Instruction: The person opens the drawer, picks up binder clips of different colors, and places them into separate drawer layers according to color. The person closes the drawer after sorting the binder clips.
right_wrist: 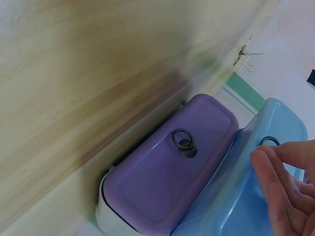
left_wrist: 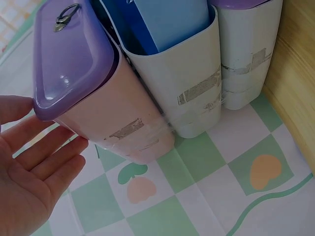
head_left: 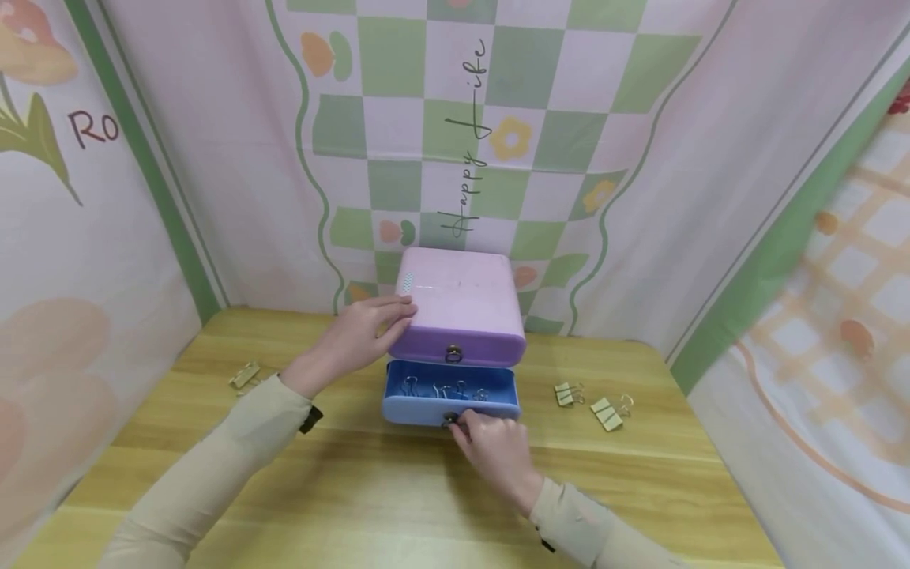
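Observation:
A small tiered drawer cabinet (head_left: 462, 288) with a pink top stands against the back cloth. Its middle blue drawer (head_left: 415, 409) is pulled out, and several silver binder clips (head_left: 460, 389) lie inside. My right hand (head_left: 501, 450) pinches the drawer's dark ring pull (right_wrist: 269, 139) between thumb and fingers. At the cabinet's upper left side, my left hand (head_left: 353, 336) touches the case with extended fingers. In the left wrist view, those fingers lie along the edge of the top purple drawer (left_wrist: 74, 54). The bottom purple drawer (right_wrist: 172, 172) shows pushed in, in the right wrist view.
Gold binder clips lie on the wooden table (head_left: 341, 490): one clip (head_left: 245, 374) left of the cabinet, partly behind the left forearm, and two to the right, a nearer clip (head_left: 607, 413) and a smaller-looking clip (head_left: 565, 394). Printed cloth (head_left: 235, 158) hangs around the table.

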Tool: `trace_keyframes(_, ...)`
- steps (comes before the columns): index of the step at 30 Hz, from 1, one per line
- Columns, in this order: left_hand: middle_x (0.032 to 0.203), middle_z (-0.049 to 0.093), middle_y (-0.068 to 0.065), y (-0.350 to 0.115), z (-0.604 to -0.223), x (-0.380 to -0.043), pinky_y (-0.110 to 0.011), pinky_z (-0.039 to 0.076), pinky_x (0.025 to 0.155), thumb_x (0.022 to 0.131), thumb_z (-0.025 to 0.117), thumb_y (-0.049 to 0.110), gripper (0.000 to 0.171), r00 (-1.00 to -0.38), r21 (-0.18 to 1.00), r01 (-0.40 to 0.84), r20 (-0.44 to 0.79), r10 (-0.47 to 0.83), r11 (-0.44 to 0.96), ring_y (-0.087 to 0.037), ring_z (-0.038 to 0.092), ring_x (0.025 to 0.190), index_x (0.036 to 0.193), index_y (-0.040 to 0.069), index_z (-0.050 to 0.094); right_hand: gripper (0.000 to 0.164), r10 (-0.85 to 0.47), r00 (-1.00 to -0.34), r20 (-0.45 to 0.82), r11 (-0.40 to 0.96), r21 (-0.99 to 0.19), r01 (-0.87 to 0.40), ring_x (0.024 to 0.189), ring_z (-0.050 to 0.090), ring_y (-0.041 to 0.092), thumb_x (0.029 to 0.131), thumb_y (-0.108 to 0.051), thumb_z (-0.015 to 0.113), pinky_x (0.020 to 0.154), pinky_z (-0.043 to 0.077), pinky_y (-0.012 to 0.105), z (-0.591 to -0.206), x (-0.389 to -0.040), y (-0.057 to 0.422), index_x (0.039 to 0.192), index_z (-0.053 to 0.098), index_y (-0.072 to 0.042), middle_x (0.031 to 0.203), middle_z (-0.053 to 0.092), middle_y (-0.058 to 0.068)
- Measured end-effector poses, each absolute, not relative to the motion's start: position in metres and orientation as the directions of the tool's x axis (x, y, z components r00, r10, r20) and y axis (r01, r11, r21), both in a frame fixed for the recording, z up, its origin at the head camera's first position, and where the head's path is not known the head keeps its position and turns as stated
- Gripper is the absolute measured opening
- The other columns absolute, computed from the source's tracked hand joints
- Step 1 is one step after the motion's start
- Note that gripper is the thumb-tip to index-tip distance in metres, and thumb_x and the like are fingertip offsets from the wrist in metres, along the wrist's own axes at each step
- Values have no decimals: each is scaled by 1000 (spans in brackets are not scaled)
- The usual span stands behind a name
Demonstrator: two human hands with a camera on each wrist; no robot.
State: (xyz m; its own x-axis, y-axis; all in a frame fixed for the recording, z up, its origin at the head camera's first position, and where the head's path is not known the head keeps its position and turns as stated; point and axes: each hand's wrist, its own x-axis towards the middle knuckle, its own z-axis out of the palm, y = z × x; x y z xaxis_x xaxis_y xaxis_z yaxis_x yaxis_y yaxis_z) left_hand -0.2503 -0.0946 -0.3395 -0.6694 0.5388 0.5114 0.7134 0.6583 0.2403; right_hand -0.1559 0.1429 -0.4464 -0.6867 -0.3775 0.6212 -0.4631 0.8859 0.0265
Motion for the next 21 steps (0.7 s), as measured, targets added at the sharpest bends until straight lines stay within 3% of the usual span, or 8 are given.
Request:
trace_keyframes(12, 131, 59, -8, -95, -340, -251, -37, 49, 100, 97, 55, 24, 30, -665, 258, 718, 527, 528, 646, -22, 57, 121, 122, 10, 64, 22, -407, -617, 673, 875, 94, -474, 40, 41, 2, 76, -27, 78, 35, 23, 11, -449, -161, 143, 71, 61, -16, 53, 55, -9)
trace_keyframes(21, 131, 59, -7, -96, -340, -252, -37, 48, 101, 97, 53, 24, 29, -663, 246, 721, 518, 540, 648, -22, 56, 122, 120, 10, 65, 21, -430, -603, 672, 864, 113, -490, 42, 44, 2, 77, -23, 77, 34, 26, 12, -452, -163, 145, 76, 58, -15, 57, 58, -9)
